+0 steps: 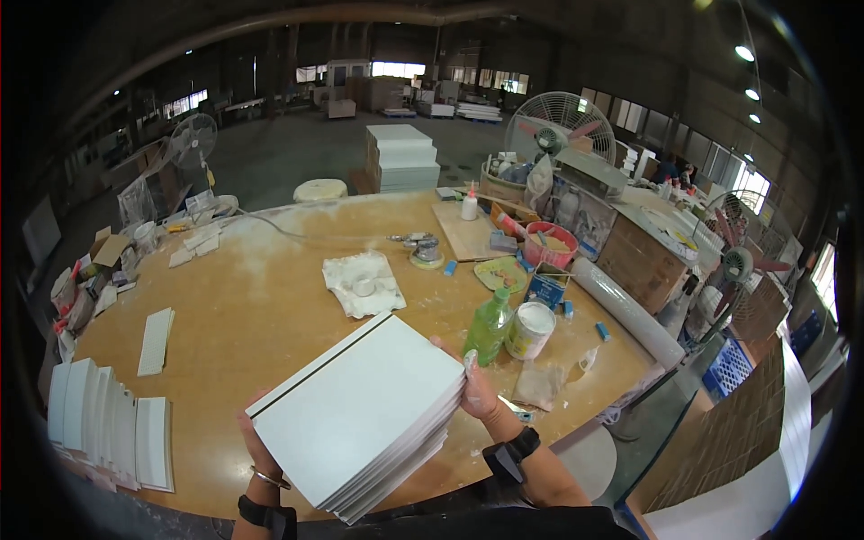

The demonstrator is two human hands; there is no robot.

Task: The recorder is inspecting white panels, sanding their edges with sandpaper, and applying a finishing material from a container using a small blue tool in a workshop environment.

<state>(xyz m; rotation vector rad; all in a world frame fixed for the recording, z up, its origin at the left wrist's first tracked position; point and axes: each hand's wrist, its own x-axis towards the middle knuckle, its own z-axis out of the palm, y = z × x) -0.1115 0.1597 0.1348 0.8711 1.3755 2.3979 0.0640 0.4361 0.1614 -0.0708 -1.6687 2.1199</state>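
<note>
Between my two hands I hold a stack of white panels (369,405), tilted above the near edge of the wooden table (252,333). The top panel has a dark groove along its far left edge. My left hand (259,432) grips the stack's left side, its fingers partly hidden behind the panels. My right hand (477,387) is closed on the right side, with the thumb near the upper corner. Just beyond my right hand stand a green plastic bottle (489,328) and a white tub (531,331). A crumpled cloth (540,385) lies to its right.
More white panels (108,414) stand at the table's left end, near a narrow white strip (156,342). Farther back are a powdery white sheet (364,283), an air sander (425,252) and a red bucket (551,245). A plastic-wrapped roll (628,310) lies along the right edge.
</note>
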